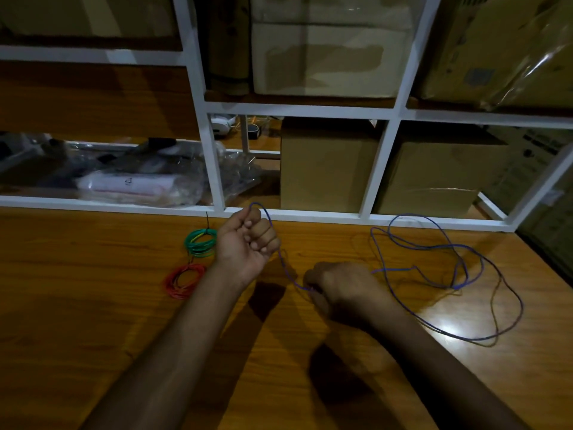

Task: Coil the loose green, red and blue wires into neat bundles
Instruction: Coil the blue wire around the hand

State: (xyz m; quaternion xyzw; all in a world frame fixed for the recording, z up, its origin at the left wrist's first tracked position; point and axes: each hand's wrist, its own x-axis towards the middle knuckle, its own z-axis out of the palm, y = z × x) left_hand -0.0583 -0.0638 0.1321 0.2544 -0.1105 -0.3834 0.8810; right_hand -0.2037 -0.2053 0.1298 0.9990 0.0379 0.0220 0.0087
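A blue wire (434, 268) sprawls in loose loops over the right part of the wooden table (93, 321). My left hand (246, 240), palm up with fingers curled, grips one end of it, and a small loop sticks out above the fist. From there the wire runs down to my right hand (338, 290), which pinches it close to the table. A green wire coil (201, 242), held by a black tie, lies just left of my left hand. The red wire coil (183, 280) lies below the green one.
A white shelf frame (217, 169) stands along the table's far edge. Cardboard boxes (325, 169) fill its right bays, and plastic-wrapped packages (139, 184) lie in the left bay.
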